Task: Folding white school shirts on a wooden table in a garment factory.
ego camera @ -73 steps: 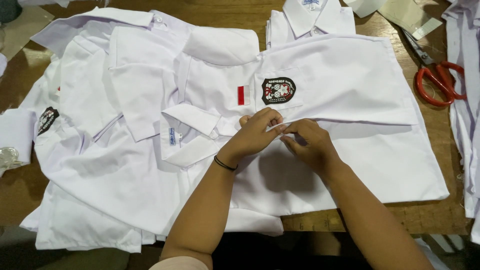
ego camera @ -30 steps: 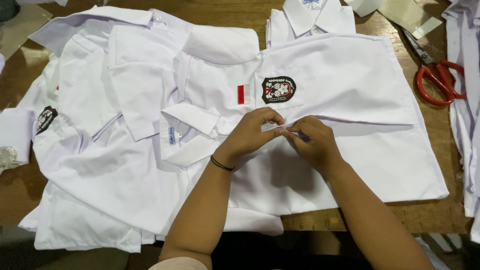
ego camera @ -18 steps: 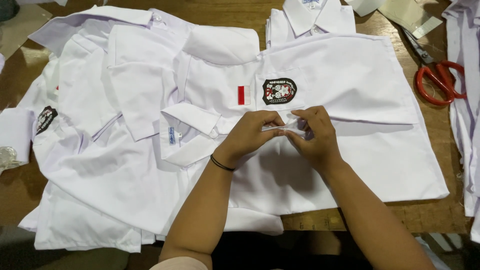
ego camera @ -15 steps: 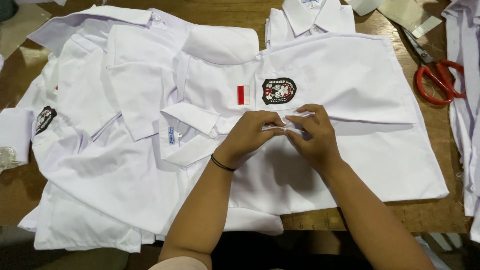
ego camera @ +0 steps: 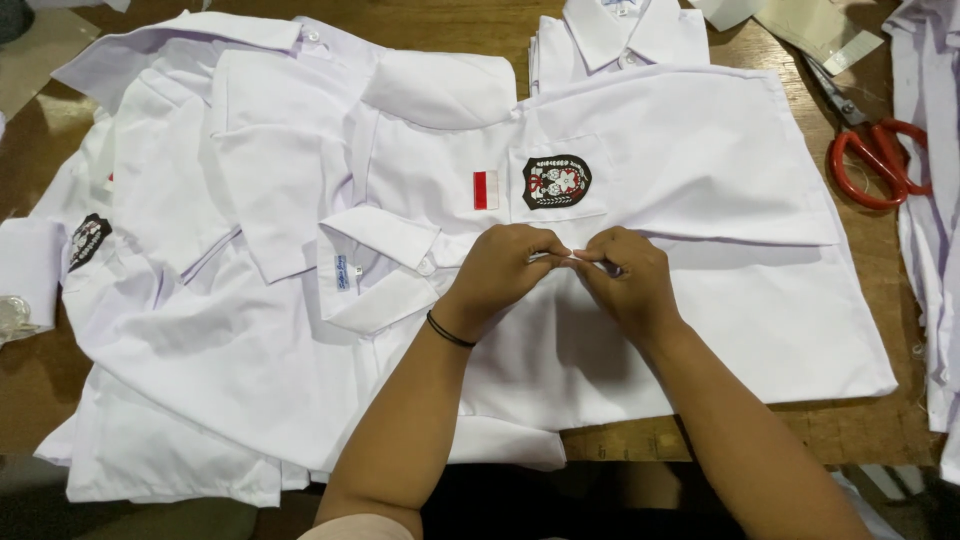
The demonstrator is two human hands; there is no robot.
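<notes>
A small red-and-white rectangular flag patch [ego camera: 485, 190] is sewn on the white shirt just above the left hand's fingertips [ego camera: 545, 245]. Right of it, above the gap between both hands' fingers, sits a dark shield-shaped crest badge [ego camera: 556, 181] with red and white detail. A small white collar label [ego camera: 342, 272] with blue marks lies left of the fingers. Far left, another dark crest badge [ego camera: 87, 240] shows on a second shirt.

Both hands [ego camera: 570, 275] (pinching) on white shirt [ego camera: 700, 330]
</notes>
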